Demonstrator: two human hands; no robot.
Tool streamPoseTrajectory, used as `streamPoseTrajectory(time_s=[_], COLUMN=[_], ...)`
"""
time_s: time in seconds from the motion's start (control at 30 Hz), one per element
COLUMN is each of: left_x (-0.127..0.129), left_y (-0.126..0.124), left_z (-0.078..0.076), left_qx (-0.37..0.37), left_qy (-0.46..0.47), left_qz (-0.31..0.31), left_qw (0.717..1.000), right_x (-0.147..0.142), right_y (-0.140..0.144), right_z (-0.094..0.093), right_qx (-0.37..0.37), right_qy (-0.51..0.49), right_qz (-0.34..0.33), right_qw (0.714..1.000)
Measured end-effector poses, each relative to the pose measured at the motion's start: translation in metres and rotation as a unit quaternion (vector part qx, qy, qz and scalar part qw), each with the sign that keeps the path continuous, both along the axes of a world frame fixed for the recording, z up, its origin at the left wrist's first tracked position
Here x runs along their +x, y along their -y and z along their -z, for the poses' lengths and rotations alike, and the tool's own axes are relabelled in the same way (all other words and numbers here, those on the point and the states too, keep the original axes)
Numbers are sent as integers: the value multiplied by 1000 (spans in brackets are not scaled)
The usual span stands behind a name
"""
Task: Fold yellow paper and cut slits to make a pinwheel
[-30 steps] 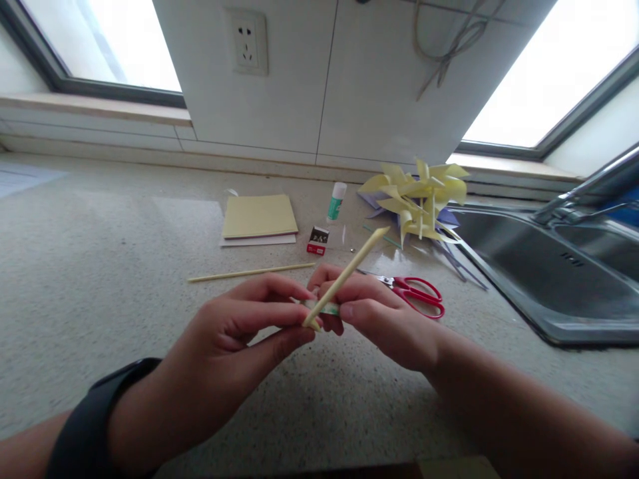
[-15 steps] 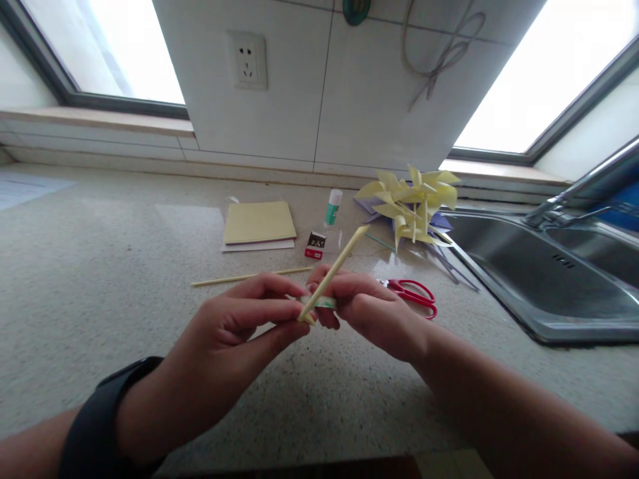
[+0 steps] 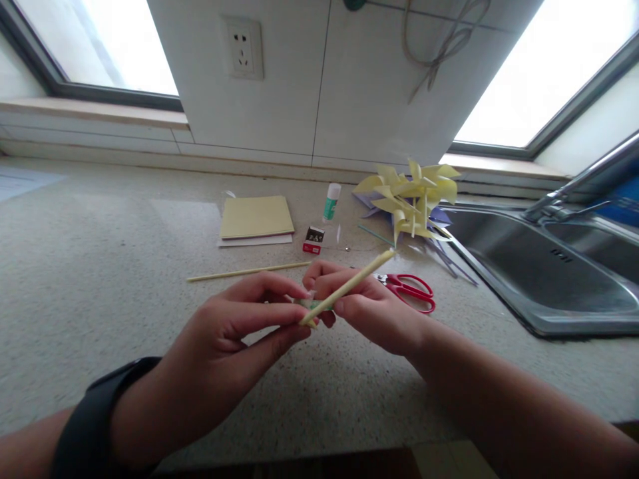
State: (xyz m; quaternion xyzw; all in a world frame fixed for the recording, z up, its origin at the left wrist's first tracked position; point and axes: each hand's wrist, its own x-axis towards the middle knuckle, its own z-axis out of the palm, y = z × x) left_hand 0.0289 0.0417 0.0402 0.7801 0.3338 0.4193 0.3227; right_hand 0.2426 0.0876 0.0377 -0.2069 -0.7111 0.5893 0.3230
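Note:
Over the speckled countertop [image 3: 100, 266], my left hand [image 3: 234, 339] pinches the near end of a thin rolled yellow paper stick [image 3: 349, 286]. My right hand [image 3: 364, 303] grips the same stick a little farther along, together with a small green-and-white piece that is mostly hidden between the fingers. The stick's far end points up and to the right, toward the red scissors [image 3: 412, 291]. A black band sits on my left wrist [image 3: 90, 419].
A second yellow stick [image 3: 247, 271] lies beyond my hands. Behind it are a yellow paper pad [image 3: 255, 217], a glue stick [image 3: 330, 201], a small red-and-black box [image 3: 313, 239] and a pile of yellow paper pinwheels [image 3: 412, 196]. A steel sink [image 3: 549, 273] with tap fills the right.
The stick's far end has tipped lower and more to the right. Both hands stay pinched together on it in nearly the same spot.

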Motion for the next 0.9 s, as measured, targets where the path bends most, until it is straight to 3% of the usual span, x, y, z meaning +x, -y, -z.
streamPoseTrajectory(time_s=[0.47,0.9], left_x=[-2,0], left_y=[1,1], left_z=[4,0], left_qx=[23,-24], left_qy=[11,37], left_qz=[-31,-31], left_qw=[999,999], right_x=[2,2], right_y=[-2,0], right_z=[-2,-4], right_qx=[22,24], right_qy=[17,32], right_qz=[-7,10], right_qw=[1000,999])
